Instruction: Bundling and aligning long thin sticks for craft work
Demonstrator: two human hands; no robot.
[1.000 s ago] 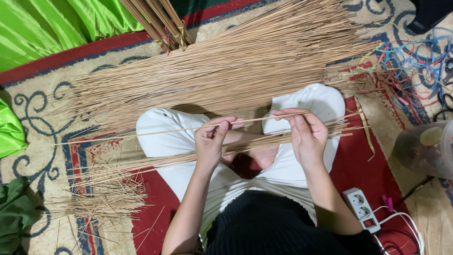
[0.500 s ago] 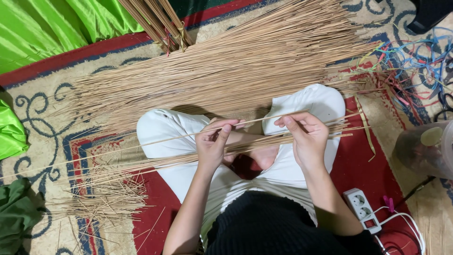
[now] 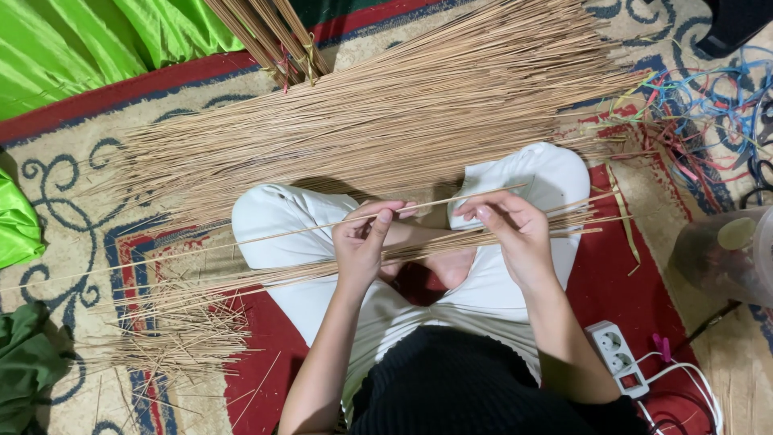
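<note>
Over the lap, left hand (image 3: 360,242) and right hand (image 3: 511,234) each pinch one thin stick (image 3: 322,229); big stick pile (image 3: 378,121) lies beyond, power strip (image 3: 617,357) near right.

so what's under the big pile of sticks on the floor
The stick pile lies on a patterned carpet, whose red border runs in beneath it. The pattern directly under the pile is covered.
</note>
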